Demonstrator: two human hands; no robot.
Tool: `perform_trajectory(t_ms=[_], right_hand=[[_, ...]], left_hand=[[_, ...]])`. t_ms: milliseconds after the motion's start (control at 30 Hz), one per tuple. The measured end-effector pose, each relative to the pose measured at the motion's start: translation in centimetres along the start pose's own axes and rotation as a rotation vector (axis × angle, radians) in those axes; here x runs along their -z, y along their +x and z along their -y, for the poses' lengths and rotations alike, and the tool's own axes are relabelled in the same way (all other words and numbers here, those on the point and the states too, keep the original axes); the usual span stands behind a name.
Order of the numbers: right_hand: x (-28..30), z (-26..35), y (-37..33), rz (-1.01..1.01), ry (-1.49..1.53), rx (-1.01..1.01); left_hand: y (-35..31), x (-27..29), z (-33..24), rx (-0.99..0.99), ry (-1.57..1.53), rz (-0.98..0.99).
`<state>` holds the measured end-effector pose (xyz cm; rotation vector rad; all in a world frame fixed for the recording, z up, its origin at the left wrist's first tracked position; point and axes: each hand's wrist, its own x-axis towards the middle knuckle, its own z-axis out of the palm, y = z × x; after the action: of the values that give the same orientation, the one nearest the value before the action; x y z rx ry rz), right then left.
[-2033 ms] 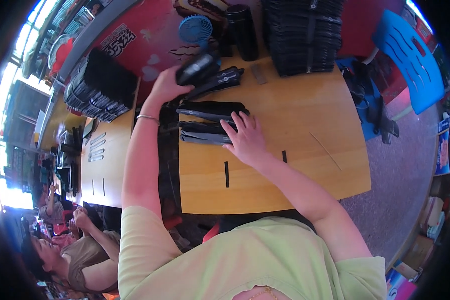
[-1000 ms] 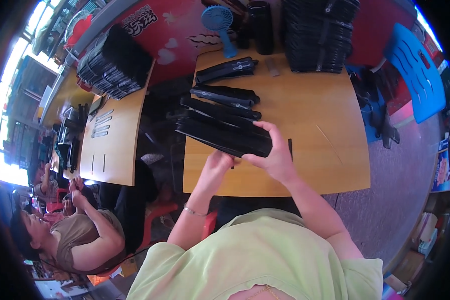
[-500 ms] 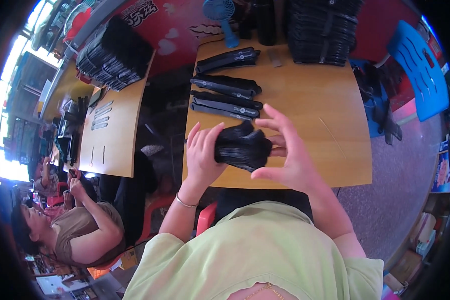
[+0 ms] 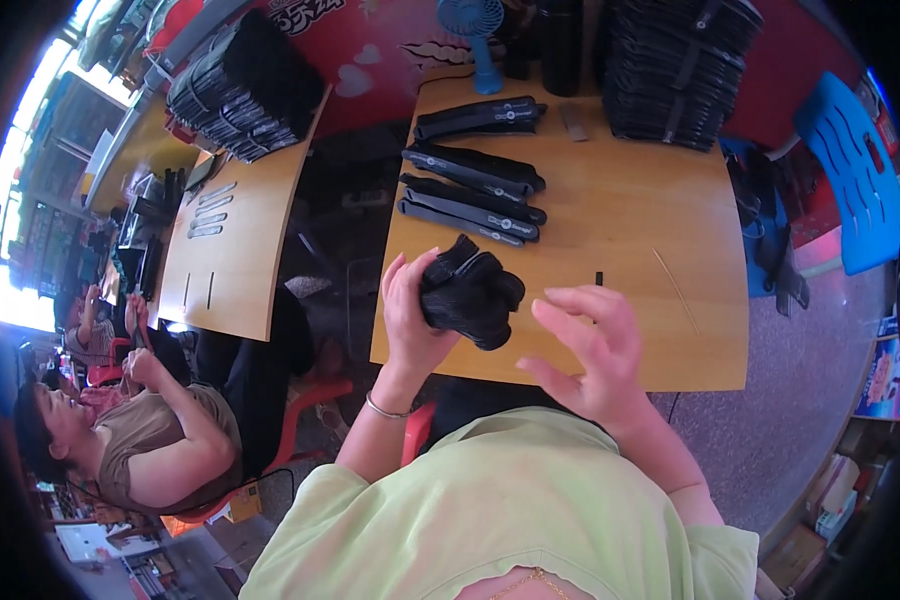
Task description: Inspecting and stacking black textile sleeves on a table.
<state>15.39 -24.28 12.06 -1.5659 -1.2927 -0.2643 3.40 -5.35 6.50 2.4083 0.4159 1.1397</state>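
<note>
A thick bundle of black fabric strips [image 4: 470,298] is held above the table's near edge, its many layers bunched together. My left hand [image 4: 408,305] is closed around the bundle's left side. Just right of it, apart from the bundle, my right hand [image 4: 598,350] is open, thumb and fingers spread with nothing between them. A small black piece [image 4: 599,278] lies on the table beyond the right fingers. Beyond my hands lie several folded black strap-like pieces [image 4: 475,195] with pale round marks.
The wooden table [image 4: 650,210] bears a thin stick [image 4: 676,290], a tall stack of black pieces [image 4: 675,75] and a blue fan [image 4: 473,20]. A person [image 4: 170,440] sits at the left beside another table [image 4: 240,260]. A blue chair [image 4: 850,170] stands at the right.
My right hand has drawn back from the bundle, moving right and nearer to me. The bundle has turned slightly in my left hand. The small black piece now shows on the table.
</note>
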Motion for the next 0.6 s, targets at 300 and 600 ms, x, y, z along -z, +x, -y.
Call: perform_trajectory(t_ms=[300,600], right_hand=[[-0.6,0.4,-0.3,0.111,-0.046,0.031],[-1.6,0.0,0.0,0.098,-0.058,0.144]], left_hand=[[0.3,0.1,-0.6,-0.066,0.040,0.012],[0.2,0.1,-0.6,-0.090,0.069,0.039]])
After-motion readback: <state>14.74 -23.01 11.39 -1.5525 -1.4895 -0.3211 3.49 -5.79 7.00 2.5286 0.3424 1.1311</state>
